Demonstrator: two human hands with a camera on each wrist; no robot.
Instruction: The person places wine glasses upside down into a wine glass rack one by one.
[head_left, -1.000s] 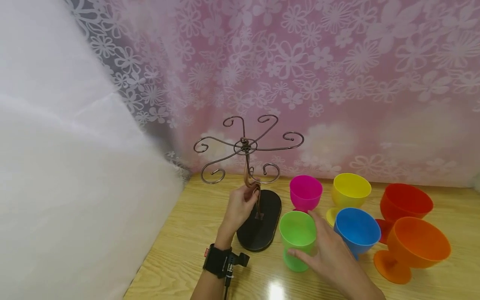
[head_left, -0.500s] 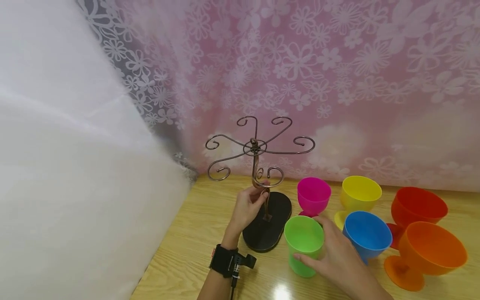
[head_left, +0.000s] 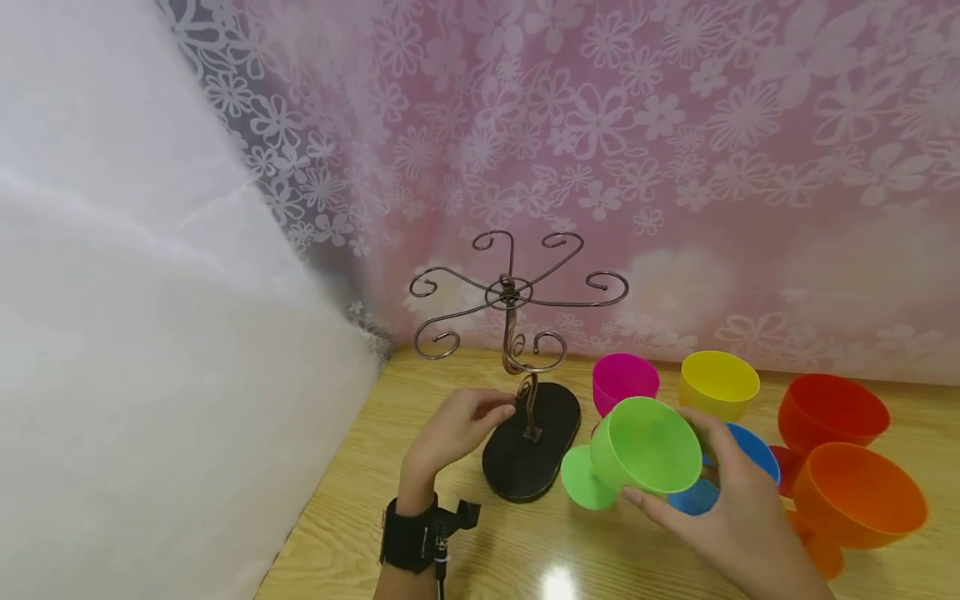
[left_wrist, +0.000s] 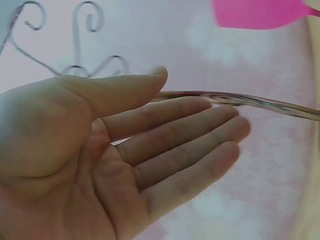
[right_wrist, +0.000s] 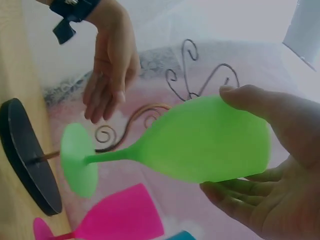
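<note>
- Step in hand, as I judge it: you have a goblet picked up one-handed; green goblet looks raised off the counter.
- Place: just right of the stand, tilted, foot pointing toward the stand's base, mouth facing away from it.
- Your right hand: thumb and fingers gripping the green bowl near its rim.
- Your left hand: left of the stand's post, nothing held, fingers extended; can't tell if they touch the post.
- Next move likely calls for a firm hold on the bowl, plus care that the foot clears the stand's base.
- Right of the stand: magenta goblet near, yellow goblet and blue goblet farther, red goblet and orange goblet farthest.
- Writing: you get no readable brand or label on goblets, stand or black wrist strap.
</note>
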